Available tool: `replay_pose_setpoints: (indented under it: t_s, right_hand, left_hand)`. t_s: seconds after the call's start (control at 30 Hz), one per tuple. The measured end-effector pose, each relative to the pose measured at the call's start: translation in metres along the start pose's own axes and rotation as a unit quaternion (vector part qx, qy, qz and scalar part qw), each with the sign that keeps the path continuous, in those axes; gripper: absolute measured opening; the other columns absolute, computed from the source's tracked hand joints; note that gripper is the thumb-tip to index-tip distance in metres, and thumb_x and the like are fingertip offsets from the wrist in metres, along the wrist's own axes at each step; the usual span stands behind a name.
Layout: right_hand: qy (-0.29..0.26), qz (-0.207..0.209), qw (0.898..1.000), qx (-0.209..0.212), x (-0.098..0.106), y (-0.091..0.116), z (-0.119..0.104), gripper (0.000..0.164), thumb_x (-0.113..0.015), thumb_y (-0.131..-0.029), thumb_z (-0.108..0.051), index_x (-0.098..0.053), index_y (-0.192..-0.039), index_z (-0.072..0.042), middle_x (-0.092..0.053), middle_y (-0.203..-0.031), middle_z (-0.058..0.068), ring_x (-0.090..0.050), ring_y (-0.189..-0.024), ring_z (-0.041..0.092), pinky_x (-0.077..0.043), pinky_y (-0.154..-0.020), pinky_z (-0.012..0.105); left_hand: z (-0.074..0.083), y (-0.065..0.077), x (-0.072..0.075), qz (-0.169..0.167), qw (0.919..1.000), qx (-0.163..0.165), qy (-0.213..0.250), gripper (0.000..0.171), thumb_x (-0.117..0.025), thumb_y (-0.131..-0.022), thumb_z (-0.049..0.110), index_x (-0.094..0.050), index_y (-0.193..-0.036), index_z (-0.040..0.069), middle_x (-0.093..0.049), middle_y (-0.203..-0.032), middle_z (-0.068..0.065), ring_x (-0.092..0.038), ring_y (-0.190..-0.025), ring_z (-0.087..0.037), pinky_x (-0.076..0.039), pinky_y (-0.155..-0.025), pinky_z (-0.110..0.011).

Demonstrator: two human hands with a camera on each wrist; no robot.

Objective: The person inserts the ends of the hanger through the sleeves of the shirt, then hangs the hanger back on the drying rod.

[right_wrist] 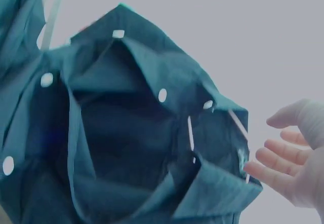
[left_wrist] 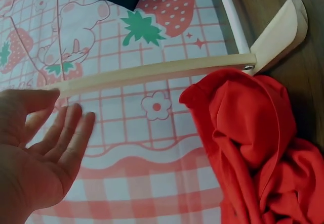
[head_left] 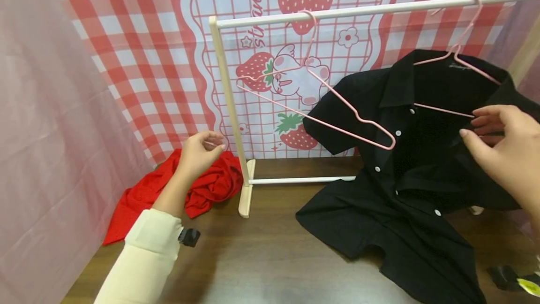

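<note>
1. We see the left hand (head_left: 200, 151) loosely open, holding nothing, near the red cloth (head_left: 215, 182) heaped on the table (head_left: 270, 243) at left.
2. We find the right hand (head_left: 508, 137) half open and gripping nothing, beside the black shirt (head_left: 422, 201) at right (we cannot tell whether they touch).
3. We judge the shirt's collar stays up because its hanger (head_left: 457, 50) hooks over the rail (head_left: 371, 11).
4. We see a bare hanger (head_left: 333, 91) at upper middle, held by its hook alone.
</note>
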State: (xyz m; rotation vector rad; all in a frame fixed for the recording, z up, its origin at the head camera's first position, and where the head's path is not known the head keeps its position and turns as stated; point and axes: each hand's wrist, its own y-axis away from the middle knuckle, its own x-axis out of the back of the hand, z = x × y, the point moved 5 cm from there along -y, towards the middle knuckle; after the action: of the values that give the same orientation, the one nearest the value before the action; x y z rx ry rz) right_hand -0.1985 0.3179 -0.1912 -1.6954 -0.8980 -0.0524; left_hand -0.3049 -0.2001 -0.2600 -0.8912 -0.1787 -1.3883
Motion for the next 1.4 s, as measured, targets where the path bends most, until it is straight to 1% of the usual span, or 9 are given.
replay_pose_setpoints:
  t_s: [0.1, 0.2, 0.33, 0.47, 0.7, 0.8, 1.0, 1.2, 1.4]
  right_hand:
    - [0.009, -0.015, 1.000, 0.018, -0.003, 0.009, -0.015, 0.045, -0.069, -0.077, 0.011, -0.054, -0.119, 0.014, -0.059, -0.093, 0.026, -0.035, -0.083, -0.028, -0.028, -0.067, -0.005]
    - [0.018, -0.037, 0.998, 0.040, -0.007, 0.018, -0.031, 0.049, -0.074, -0.073, 0.011, -0.056, -0.119, 0.010, -0.062, -0.091, 0.023, -0.035, -0.082, -0.029, -0.031, -0.064, -0.004]
    - [0.020, -0.070, 0.994, 0.080, -0.017, 0.030, -0.052, 0.048, -0.079, -0.067, 0.011, -0.060, -0.111, 0.007, -0.065, -0.086, 0.017, -0.039, -0.079, -0.024, -0.036, -0.063, -0.001]
    - [-0.006, -0.096, 0.988, 0.117, -0.032, 0.044, -0.069, 0.049, -0.083, -0.061, 0.011, -0.063, -0.105, 0.003, -0.065, -0.087, 0.009, -0.051, -0.075, -0.011, -0.040, -0.068, 0.001]
    - [-0.062, -0.157, 0.971, 0.168, -0.065, 0.066, -0.093, 0.045, -0.084, -0.063, 0.003, -0.065, -0.104, -0.006, -0.066, -0.097, -0.001, -0.064, -0.080, 0.011, -0.043, -0.079, 0.006]
    - [-0.071, -0.194, 0.961, 0.186, -0.081, 0.068, -0.103, 0.045, -0.086, -0.065, -0.001, -0.065, -0.104, -0.009, -0.065, -0.100, -0.003, -0.064, -0.085, 0.013, -0.047, -0.079, 0.013]
    - [-0.094, -0.284, 0.930, 0.214, -0.113, 0.071, -0.122, 0.042, -0.085, -0.072, -0.008, -0.064, -0.109, -0.011, -0.064, -0.105, -0.004, -0.060, -0.096, 0.012, -0.052, -0.081, 0.036]
    - [-0.119, -0.360, 0.905, 0.195, -0.143, 0.078, -0.135, 0.037, -0.083, -0.077, -0.013, -0.063, -0.109, -0.013, -0.061, -0.106, -0.006, -0.058, -0.097, 0.010, -0.052, -0.083, 0.034]
    - [-0.145, -0.384, 0.890, 0.198, -0.168, 0.088, -0.150, 0.033, -0.080, -0.080, -0.014, -0.063, -0.109, -0.013, -0.061, -0.109, -0.004, -0.058, -0.102, 0.014, -0.050, -0.086, 0.036]
  left_hand:
    - [0.002, 0.008, -0.001, -0.048, 0.9979, -0.022, -0.037, 0.032, -0.072, -0.088, 0.012, -0.066, -0.117, 0.002, -0.066, -0.113, -0.017, -0.065, -0.099, -0.032, -0.053, -0.081, -0.047]
    - [0.004, 0.018, -0.003, -0.093, 0.9923, -0.045, -0.069, 0.038, -0.073, -0.087, 0.013, -0.064, -0.122, 0.004, -0.061, -0.123, -0.016, -0.063, -0.104, -0.032, -0.052, -0.083, -0.048]
    - [0.006, 0.031, 0.000, -0.112, 0.9870, -0.067, -0.094, 0.040, -0.074, -0.086, 0.013, -0.063, -0.123, 0.004, -0.059, -0.125, -0.016, -0.061, -0.106, -0.033, -0.053, -0.084, -0.048]
    - [0.004, 0.042, 0.002, -0.107, 0.9855, -0.075, -0.109, 0.042, -0.076, -0.084, 0.015, -0.063, -0.123, 0.005, -0.059, -0.121, -0.014, -0.059, -0.105, -0.031, -0.051, -0.086, -0.049]
    - [0.000, 0.061, 0.008, -0.084, 0.9823, -0.102, -0.133, 0.044, -0.079, -0.080, 0.014, -0.064, -0.120, 0.003, -0.061, -0.119, -0.013, -0.058, -0.107, -0.030, -0.050, -0.087, -0.049]
    - [-0.004, 0.069, 0.014, -0.078, 0.9822, -0.098, -0.140, 0.044, -0.080, -0.080, 0.013, -0.065, -0.120, 0.004, -0.062, -0.119, -0.012, -0.056, -0.110, -0.030, -0.049, -0.088, -0.050]
    - [-0.014, 0.084, 0.026, -0.067, 0.9835, -0.085, -0.145, 0.044, -0.079, -0.079, 0.011, -0.065, -0.121, 0.003, -0.062, -0.118, -0.013, -0.058, -0.108, -0.031, -0.050, -0.086, -0.051]
    - [-0.021, 0.096, 0.034, -0.061, 0.9826, -0.086, -0.153, 0.045, -0.080, -0.078, 0.009, -0.065, -0.119, 0.002, -0.064, -0.115, -0.013, -0.059, -0.105, -0.030, -0.050, -0.083, -0.050]
    - [-0.029, 0.106, 0.040, -0.051, 0.9836, -0.084, -0.151, 0.044, -0.082, -0.076, 0.007, -0.066, -0.117, 0.003, -0.065, -0.111, -0.012, -0.061, -0.100, -0.027, -0.051, -0.078, -0.048]
